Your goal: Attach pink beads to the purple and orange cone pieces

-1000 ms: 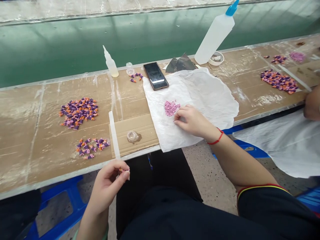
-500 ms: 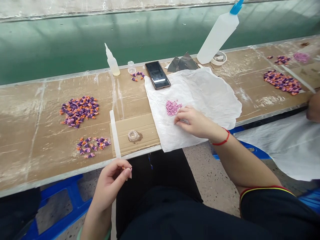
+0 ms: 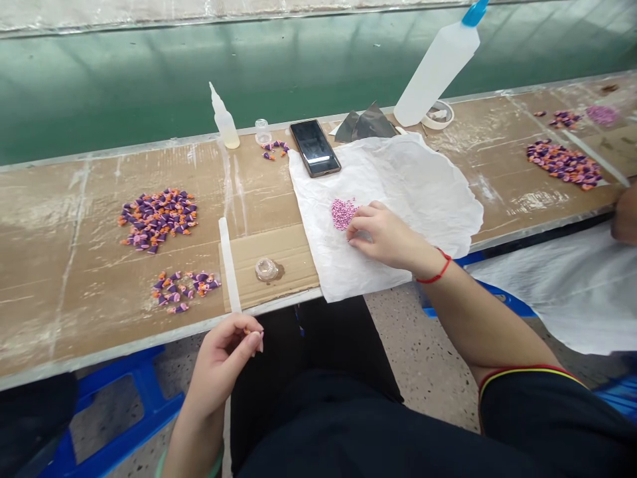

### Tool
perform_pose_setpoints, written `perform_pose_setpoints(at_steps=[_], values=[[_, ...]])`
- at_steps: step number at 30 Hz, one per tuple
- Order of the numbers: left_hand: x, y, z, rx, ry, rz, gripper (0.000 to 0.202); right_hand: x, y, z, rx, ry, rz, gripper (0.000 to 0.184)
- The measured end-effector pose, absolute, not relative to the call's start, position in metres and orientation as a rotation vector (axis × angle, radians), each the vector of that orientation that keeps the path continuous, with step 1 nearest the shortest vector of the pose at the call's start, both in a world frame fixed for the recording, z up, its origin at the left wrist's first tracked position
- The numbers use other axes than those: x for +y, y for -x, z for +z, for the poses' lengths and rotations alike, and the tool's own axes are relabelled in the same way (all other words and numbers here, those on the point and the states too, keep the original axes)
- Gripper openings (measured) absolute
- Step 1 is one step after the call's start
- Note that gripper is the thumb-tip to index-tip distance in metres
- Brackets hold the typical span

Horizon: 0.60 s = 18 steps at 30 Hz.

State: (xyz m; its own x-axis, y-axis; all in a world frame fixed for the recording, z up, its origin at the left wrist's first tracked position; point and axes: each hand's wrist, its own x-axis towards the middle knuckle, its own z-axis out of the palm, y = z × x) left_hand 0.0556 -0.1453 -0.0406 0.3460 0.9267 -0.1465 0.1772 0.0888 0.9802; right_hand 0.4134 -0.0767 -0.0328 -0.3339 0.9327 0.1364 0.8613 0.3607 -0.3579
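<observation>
My right hand [image 3: 385, 234] rests on a crumpled white paper sheet [image 3: 428, 192], its fingertips pinched together beside a small heap of pink beads [image 3: 342, 212]. What the fingers hold is too small to see. My left hand [image 3: 225, 355] hovers below the bench edge, pinching a tiny orange and purple piece [image 3: 247, 330] between thumb and fingers. A big pile of purple and orange pieces [image 3: 158, 218] lies on the cardboard to the left, with a smaller group [image 3: 185, 289] nearer me.
A white strip [image 3: 228, 265], a small clear cup [image 3: 266, 269], a small glue bottle [image 3: 223, 122], a phone [image 3: 315, 147] and a large squeeze bottle [image 3: 438, 63] sit on the bench. Another person's hand [image 3: 626, 216] is at the right edge, near more pieces [image 3: 562, 162].
My right hand has edged closer to the pink beads. The left hand has shifted slightly with its piece. The view has moved a little.
</observation>
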Motion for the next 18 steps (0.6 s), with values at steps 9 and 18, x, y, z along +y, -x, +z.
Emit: perform_pose_setpoints(at_steps=[9,18], values=[[-0.143,-0.061,-0.033,1.100,-1.390,0.780,0.020,-0.072,-0.411,-0.030,-2.498,1.547,0.274,0.017],[-0.137,-0.100,-0.017,1.068,-1.594,0.816,0.023,-0.087,-0.394,-0.018,-2.361,1.399,0.235,0.013]])
